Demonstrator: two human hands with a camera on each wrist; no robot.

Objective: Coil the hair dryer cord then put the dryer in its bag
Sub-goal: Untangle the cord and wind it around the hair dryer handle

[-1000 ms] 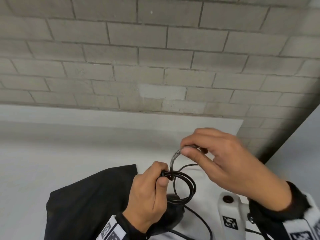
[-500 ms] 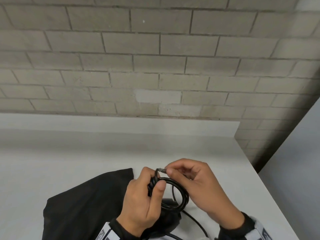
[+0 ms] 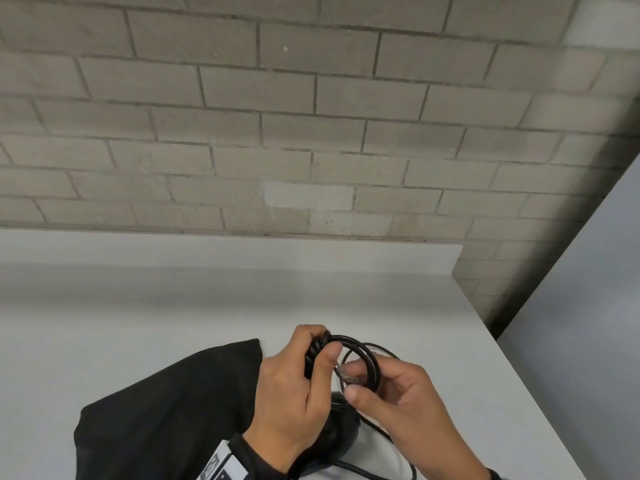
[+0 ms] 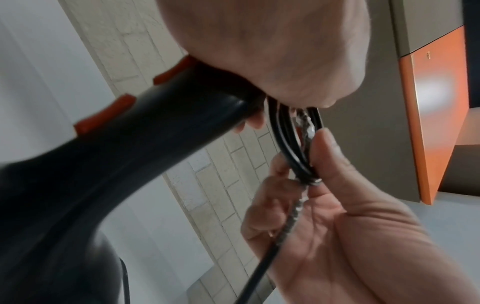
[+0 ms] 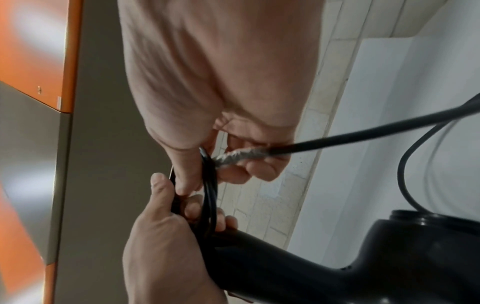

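Head view shows our left hand (image 3: 294,386) curled tight round the gathered loops of the hair dryer cord (image 3: 363,358) together with the end of the dryer's handle, thumb pressed over the bundle. Just to its right, our right hand (image 3: 405,400) pinches a grey taped stretch of the cord (image 5: 239,157) between thumb and fingertips, threading it against the coil. The hair dryer (image 5: 363,261) hangs below our left hand, its black body with orange switches (image 4: 103,117) clear in the left wrist view. The black bag (image 3: 166,410) lies on the white counter (image 3: 173,306) under and to the left of our left wrist, its opening not visible to us. The main risk, as we judge it, is the coil springing apart: the loops are stiff and held at one point only, so a slackened thumb would let them fan out. The taped section may mark a repair, and a sharp bend there could strain it. Loose cord trailing below our right hand could snag the dryer or catch on the bag.
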